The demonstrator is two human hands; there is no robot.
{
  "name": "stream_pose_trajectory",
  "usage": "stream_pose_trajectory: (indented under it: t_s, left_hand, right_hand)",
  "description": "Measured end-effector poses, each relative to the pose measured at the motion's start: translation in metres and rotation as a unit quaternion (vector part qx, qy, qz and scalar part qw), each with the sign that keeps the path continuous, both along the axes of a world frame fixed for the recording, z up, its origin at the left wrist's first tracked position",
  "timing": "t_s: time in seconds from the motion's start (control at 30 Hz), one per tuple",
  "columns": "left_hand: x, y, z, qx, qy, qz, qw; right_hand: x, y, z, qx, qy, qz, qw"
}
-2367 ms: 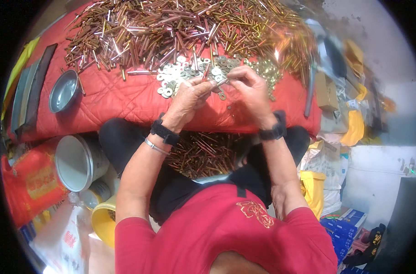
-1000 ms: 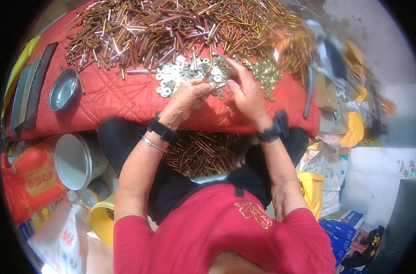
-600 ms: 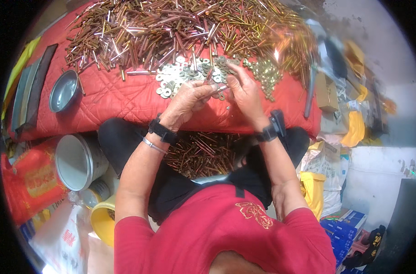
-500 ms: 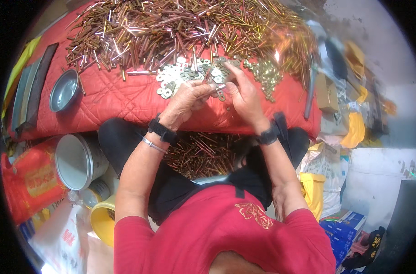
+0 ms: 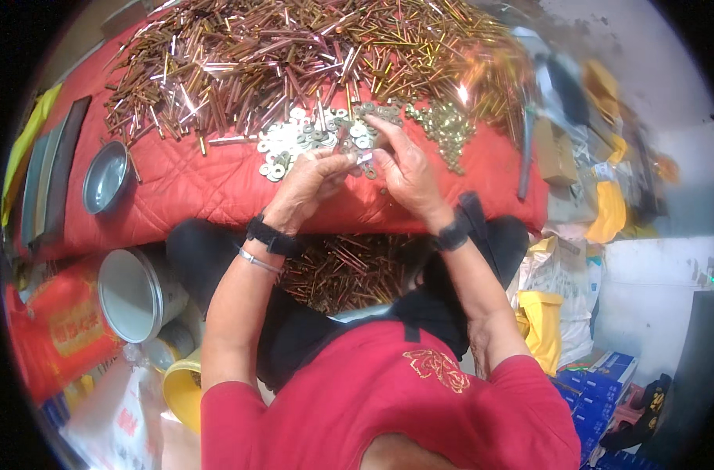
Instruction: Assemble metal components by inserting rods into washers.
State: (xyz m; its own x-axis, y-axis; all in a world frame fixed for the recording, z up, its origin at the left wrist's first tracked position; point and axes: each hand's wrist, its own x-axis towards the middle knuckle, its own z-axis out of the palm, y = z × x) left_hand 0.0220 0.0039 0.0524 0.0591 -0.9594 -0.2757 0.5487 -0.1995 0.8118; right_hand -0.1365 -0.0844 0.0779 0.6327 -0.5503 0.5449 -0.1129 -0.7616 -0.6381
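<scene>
My left hand (image 5: 314, 174) is closed in a pinch over the front of the red cloth. From its fingertips a short shiny metal rod (image 5: 364, 158) points toward my right thumb. My right hand (image 5: 410, 171) is just beside it, its thumb at the rod's end and its index finger stretched out over the washers. Below both sets of fingers, flat silver washers (image 5: 277, 146) lie in a loose spread. Small brass-coloured nuts (image 5: 443, 129) are heaped to the right. Whether the rod carries a washer or nut is too small to tell.
A large pile of coppery metal rods (image 5: 247, 59) covers the far side of the red quilted cloth (image 5: 192, 188). At left sits a metal bowl (image 5: 108, 178). More rods (image 5: 345, 270) lie below the cloth's edge, between my legs. A white bucket (image 5: 130, 296) stands lower left.
The view has shifted slightly, and both hands remain together over the washers. My right index finger still reaches out, while the rod between the hands has turned a little.
</scene>
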Motion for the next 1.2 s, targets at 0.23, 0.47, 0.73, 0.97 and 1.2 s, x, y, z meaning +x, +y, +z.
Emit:
stream_pose_trajectory:
  t_s: [0.23,0.47,0.73,0.97,1.2]
  left_hand:
    - [0.008,-0.001,-0.008,-0.005,0.034,-0.034,0.999]
    - [0.008,0.000,-0.008,0.000,0.031,-0.013,0.999]
    - [0.003,-0.002,-0.008,-0.029,-0.091,-0.044,0.994]
    - [-0.013,0.011,-0.002,-0.300,-0.477,-0.103,0.820]
    - [-0.009,0.003,-0.009,-0.163,-0.462,0.013,0.871]
  right_hand:
    - [-0.004,-0.002,-0.001,0.071,0.031,-0.009,0.997]
    - [-0.003,-0.002,0.009,0.166,0.059,0.008,0.984]
    - [-0.012,-0.006,-0.007,0.385,0.011,0.089,0.919]
    - [-0.026,-0.042,0.017,0.396,0.223,0.105,0.884]
    - [0.033,-0.106,-0.030,-0.139,0.214,-0.190,0.948]
